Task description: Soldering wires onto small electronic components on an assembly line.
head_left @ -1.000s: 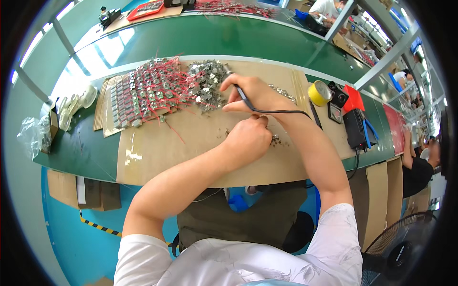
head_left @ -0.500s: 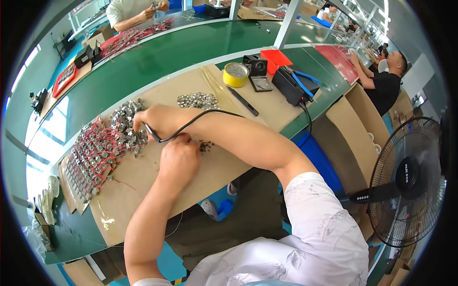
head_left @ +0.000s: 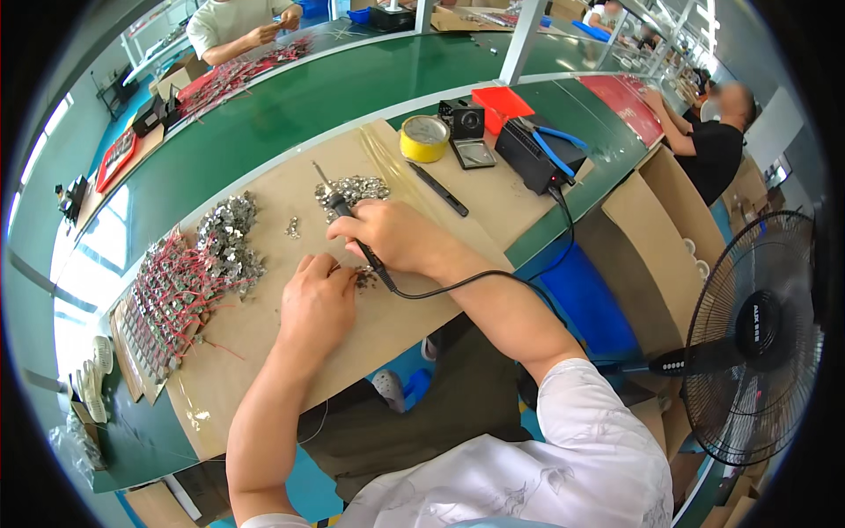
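My right hand [head_left: 387, 233] is closed around a soldering iron [head_left: 341, 205], its bare metal tip pointing up and away over a far pile of small silver metal parts [head_left: 363, 187]. A black cord runs from the handle across my right forearm. Close by on the left, my left hand [head_left: 319, 295] is closed with thumb and fingertips together; what they pinch is too small to make out. Tiny dark bits [head_left: 364, 280] lie beside those fingers. A few loose silver pieces [head_left: 292, 228] sit on the brown board [head_left: 255, 321], left of the iron.
To the left lie a heap of silver parts [head_left: 231, 233] and circuit boards with red wires [head_left: 172, 286]. Yellow tape [head_left: 424, 139], a black pen-shaped tool [head_left: 437, 188], a black box [head_left: 537, 158] and blue-handled pliers [head_left: 556, 145] stand farther right. A fan [head_left: 753, 339] is at right.
My right hand has moved right, away from the silver heap, and the iron's tip now points away from me. The few loose silver pieces have come into sight. My left hand has barely shifted.
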The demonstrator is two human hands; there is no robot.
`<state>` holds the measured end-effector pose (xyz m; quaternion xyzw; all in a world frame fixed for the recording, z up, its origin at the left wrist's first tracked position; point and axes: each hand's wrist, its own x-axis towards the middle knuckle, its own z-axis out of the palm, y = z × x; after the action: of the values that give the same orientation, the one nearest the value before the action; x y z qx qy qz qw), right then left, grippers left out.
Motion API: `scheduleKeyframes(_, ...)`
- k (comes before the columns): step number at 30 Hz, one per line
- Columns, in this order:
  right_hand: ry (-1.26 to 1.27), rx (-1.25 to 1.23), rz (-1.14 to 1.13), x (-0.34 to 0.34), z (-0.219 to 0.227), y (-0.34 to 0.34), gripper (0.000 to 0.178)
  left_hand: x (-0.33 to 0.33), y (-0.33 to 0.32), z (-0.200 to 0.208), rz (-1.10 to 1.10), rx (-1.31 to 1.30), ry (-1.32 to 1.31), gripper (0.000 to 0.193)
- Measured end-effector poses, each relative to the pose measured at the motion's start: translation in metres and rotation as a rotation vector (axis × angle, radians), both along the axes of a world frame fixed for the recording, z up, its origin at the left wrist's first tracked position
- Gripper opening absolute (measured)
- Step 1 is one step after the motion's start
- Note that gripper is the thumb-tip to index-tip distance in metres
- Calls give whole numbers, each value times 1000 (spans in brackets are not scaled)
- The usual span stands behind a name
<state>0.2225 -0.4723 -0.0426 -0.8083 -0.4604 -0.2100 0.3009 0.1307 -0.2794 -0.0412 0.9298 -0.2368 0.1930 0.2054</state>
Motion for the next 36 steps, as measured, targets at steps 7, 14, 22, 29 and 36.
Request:
scheduleKeyframes(7, 178, 104, 68, 9, 5, -17, 25, 2, 3, 8, -32, -67, -14, 9)
scheduleKeyframes(14, 338, 107, 20, 0, 13, -11, 31, -5, 25, 34, 183, -121, 18, 13)
scheduleKeyframes(22, 257, 53, 0, 15, -9, -2, 34, -40, 43, 32, 423, 119, 321, 27)
scheduleKeyframes(29, 93, 396, -63, 18, 6, -5, 36, 2, 64, 48, 374, -155, 253, 20)
scheduleKeyframes(36, 91, 370, -5, 17, -3, -1, 29, 193, 140, 80, 530, -133, -192, 24)
